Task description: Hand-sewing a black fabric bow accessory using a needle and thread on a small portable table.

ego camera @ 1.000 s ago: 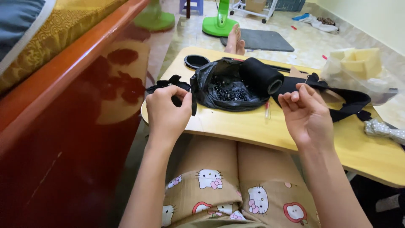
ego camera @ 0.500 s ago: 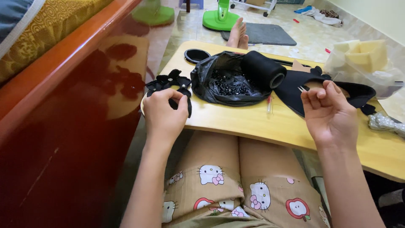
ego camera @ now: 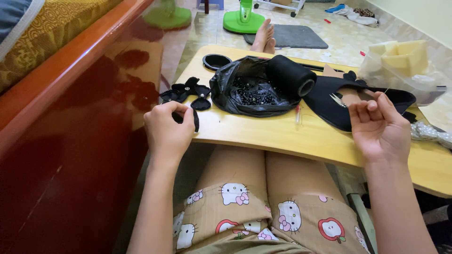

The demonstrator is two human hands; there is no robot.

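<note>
Black bag: a crumpled black plastic bag [ego camera: 254, 89] lies open at the far middle of the bench [ego camera: 282, 136], with small dark beads [ego camera: 256, 94] inside it.
Clear bag: at the far right edge a clear plastic bag [ego camera: 405, 75] holds pale yellow foam blocks [ego camera: 400, 54].
Thread spool: a black spool [ego camera: 292, 75] rests on its side against the right rim of the black bag.
Lid: a round black lid [ego camera: 216, 61] sits at the far left of the bench, just beyond the bag.
Bow: a black fabric bow [ego camera: 186, 91] with a small pale bead at its middle lies at the left edge of the bench, just left of the black bag and just beyond the left hand.
Black cloth: a dark piece of cloth [ego camera: 339, 103] spreads at the right, between the spool and the right hand; small scissors [ego camera: 336, 99] lie on it.
Left hand: the left hand [ego camera: 169, 129] is curled at the near left edge of the bench, its fingers closed on a small black fabric piece [ego camera: 194, 120] that hangs down from the fingertips.
Right hand: the right hand [ego camera: 379, 127] is raised over the near right of the bench, thumb and forefinger pinched on a thin needle [ego camera: 385, 91], the other fingers loosely bent.
Spotted ribbon: a grey dotted ribbon [ego camera: 431, 134] lies at the right edge, near the right hand.
</note>
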